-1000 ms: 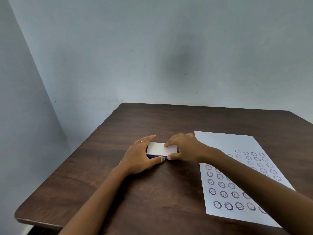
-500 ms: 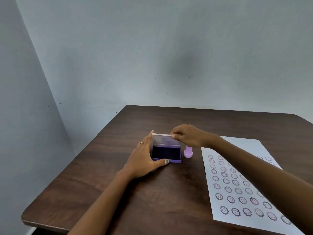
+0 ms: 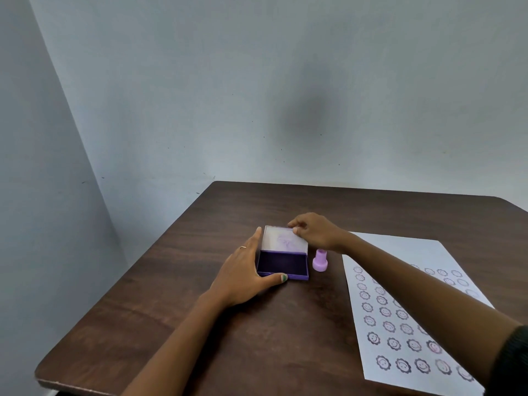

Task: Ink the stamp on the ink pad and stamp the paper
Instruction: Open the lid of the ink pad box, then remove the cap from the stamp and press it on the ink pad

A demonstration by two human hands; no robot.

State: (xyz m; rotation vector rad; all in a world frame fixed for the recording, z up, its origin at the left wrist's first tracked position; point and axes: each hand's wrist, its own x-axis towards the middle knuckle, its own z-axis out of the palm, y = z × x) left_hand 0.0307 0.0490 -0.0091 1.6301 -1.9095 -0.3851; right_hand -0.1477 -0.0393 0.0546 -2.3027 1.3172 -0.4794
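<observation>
The left hand (image 3: 243, 277) wears a thin ring (image 3: 243, 247) and has green polish on the thumbnail (image 3: 284, 278). A dark sleeve (image 3: 511, 364) covers the right upper arm.

We find the ink pad (image 3: 282, 265) near the middle of the table (image 3: 200, 324), its lid (image 3: 285, 239) raised at the far side. The stamp (image 3: 320, 260) stands just right of it, and the paper (image 3: 411, 281) lies farther right, reaching the near edge.
</observation>
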